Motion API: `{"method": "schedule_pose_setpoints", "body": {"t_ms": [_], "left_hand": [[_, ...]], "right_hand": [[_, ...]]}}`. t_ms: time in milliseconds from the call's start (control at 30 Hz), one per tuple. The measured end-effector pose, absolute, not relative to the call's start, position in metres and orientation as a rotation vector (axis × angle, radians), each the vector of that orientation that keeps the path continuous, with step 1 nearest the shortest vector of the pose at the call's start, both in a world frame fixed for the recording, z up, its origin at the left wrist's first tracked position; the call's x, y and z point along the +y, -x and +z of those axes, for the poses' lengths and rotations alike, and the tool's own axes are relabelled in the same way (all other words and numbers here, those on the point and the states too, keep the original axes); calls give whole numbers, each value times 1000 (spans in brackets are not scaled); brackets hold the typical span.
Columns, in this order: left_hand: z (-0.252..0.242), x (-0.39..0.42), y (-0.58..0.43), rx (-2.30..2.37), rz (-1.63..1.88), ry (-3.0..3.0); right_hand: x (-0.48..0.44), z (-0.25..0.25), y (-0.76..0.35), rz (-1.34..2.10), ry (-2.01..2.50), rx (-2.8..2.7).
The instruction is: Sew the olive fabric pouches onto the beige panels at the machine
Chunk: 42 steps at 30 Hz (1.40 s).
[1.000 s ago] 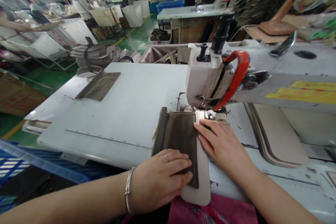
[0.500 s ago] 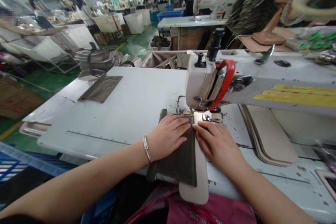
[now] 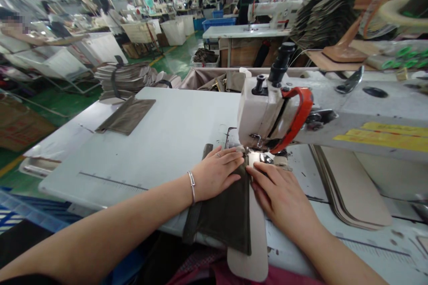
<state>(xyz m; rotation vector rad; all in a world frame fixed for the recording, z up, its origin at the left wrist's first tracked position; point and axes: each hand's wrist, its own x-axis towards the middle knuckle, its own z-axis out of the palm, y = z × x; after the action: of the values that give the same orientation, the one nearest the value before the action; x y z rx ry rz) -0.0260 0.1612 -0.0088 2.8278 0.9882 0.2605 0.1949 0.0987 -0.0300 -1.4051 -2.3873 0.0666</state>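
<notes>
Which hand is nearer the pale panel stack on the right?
Right. The right hand lies left of the stack; the left hand is farther left, on the dark piece.

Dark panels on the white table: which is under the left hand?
The near panel, overlapping the beige piece, under the left hand; the other panel lies untouched toward the far left.

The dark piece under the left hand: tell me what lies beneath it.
A pale panel sticks out at the right edge and near corner of the dark piece. How far the panel runs underneath cannot be seen; the piece covers it.
</notes>
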Motion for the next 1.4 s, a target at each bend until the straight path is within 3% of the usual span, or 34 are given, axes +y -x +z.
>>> {"method": "schedule_pose_setpoints", "body": {"t_ms": [367, 600, 733, 1400], "left_hand": [[-8, 162, 25, 975, 258, -2871], [9, 100, 39, 542, 304, -2799], [7, 78, 42, 537, 371, -2781], [-6, 116, 33, 455, 505, -2879]], "right_hand": [[97, -29, -193, 67, 1401, -2388], [98, -32, -195, 55, 1393, -2375], [98, -32, -195, 44, 1408, -2369], [100, -31, -195, 55, 1418, -2366]]}}
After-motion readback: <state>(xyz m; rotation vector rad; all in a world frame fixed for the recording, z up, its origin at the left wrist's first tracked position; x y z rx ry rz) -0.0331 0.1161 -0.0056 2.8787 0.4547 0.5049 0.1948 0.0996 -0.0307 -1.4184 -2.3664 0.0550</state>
